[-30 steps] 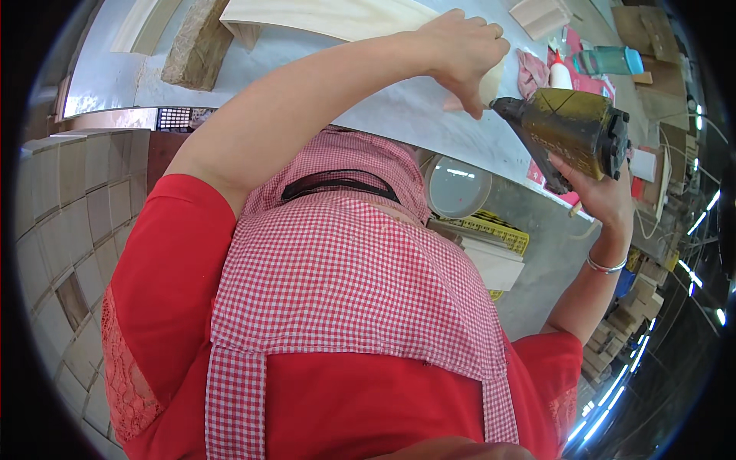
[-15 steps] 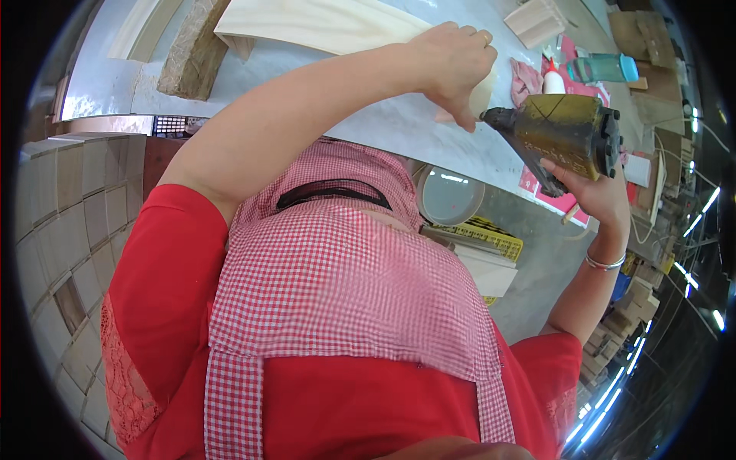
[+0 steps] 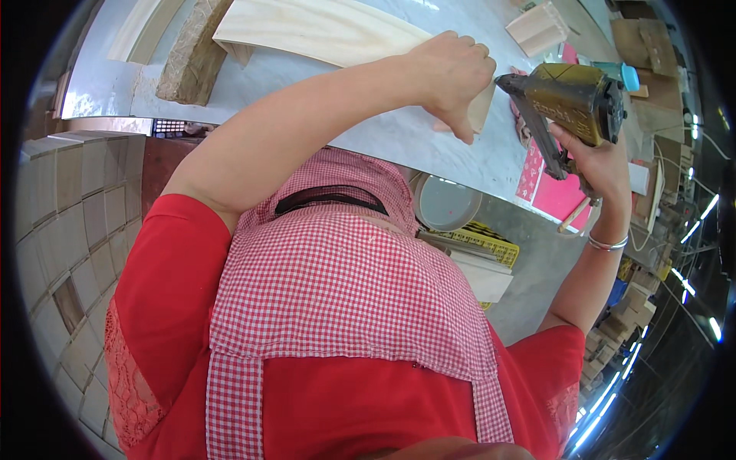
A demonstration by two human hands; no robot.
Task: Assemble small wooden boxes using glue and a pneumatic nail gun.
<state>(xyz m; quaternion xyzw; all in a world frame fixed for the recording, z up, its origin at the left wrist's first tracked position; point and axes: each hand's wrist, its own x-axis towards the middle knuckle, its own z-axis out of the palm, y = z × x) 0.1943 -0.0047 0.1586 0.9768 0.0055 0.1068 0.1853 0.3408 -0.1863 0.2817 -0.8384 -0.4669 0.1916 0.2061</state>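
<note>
My left hand (image 3: 454,80) is closed over the right end of a pale wooden board (image 3: 322,29), where a short upright end piece (image 3: 481,109) joins it. The thumb points down along that piece. In my right hand (image 3: 602,165) is a nail gun (image 3: 569,103) with a worn yellowish-black body, its fingers wrapped round the handle. The gun's dark nose is beside the board's right end, close to my left knuckles. Whether the nose touches the wood I cannot tell.
A rough wooden block (image 3: 193,57) supports the table's left part, beside pale wood strips (image 3: 146,31). Far right are a small wood piece (image 3: 538,29), a teal bottle (image 3: 617,74) and a pink sheet (image 3: 558,201). Stacked blocks (image 3: 69,176) stand left; a round basin (image 3: 447,203) sits below the table.
My right hand has tilted the nail gun and moved its nose farther up, from beside my left thumb to near the knuckles. My left hand stays on the board's end.
</note>
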